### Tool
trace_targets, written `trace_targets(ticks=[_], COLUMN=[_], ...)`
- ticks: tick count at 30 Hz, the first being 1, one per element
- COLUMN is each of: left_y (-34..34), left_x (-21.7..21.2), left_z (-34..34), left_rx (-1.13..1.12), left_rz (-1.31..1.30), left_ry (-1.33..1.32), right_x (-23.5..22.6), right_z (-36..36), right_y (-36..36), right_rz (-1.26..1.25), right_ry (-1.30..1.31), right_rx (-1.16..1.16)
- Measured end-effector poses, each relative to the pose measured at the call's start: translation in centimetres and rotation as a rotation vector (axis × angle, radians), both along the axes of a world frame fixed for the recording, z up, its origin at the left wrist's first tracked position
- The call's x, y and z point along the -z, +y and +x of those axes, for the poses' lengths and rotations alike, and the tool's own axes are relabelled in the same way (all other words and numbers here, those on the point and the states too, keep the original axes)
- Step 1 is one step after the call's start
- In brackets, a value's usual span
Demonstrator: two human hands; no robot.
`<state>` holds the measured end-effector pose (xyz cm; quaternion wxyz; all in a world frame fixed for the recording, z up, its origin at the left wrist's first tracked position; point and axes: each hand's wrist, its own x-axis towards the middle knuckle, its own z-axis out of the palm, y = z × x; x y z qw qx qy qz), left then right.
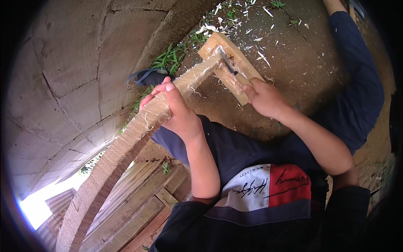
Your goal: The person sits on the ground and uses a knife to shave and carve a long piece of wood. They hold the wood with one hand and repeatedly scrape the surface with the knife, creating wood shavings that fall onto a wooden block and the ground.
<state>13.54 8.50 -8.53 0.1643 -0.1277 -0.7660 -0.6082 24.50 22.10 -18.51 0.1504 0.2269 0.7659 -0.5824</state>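
Observation:
A long, rough-sawn wooden bar (pixel 147 113) runs from the lower left up to the middle of the head view, with fuzzy splinters along its edges. My left hand (pixel 178 111) is closed round it, thumb on the upper face. Its far end meets a wooden block (pixel 245 63) on the ground, whose top is chipped and strewn with shavings. In my right hand (pixel 266 98) is a knife (pixel 240 77) with a pale wooden handle, gripped in closed fingers. The dark blade points at the bar's far end; whether it touches the wood I cannot tell.
A block wall (pixel 84 63) rises on the left. Pale wood shavings (pixel 262 56) lie scattered on the dirt ground (pixel 294 63). A dark sandal (pixel 151 77) sits by green weeds (pixel 170 59) near the wall. Stacked boards (pixel 142 201) stand at the lower left.

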Motion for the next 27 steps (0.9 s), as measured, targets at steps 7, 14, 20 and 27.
trace_targets(ticks=[7,14,20,27], left_y=[0.4,0.2,-1.1,-3.3], left_x=[0.0,-0.2,0.8,2.2], left_z=[0.4,0.6,0.9,2.2], left_rx=[-0.019,-0.041,0.051,0.011], left_rz=[-0.024,0.078,0.062,0.121], left_ry=[0.015,-0.044,0.015,0.028], right_x=[-3.6,-4.8,-1.6,-3.5], right_z=[-0.1,-0.1,-0.3,-0.3], right_y=[0.4,-0.6,0.0,-0.9], right_rz=[0.156,0.285,0.324,0.160], right_ry=[0.201,0.184,0.162,0.220], right_rx=[-0.134,-0.278,-0.184,-0.261])
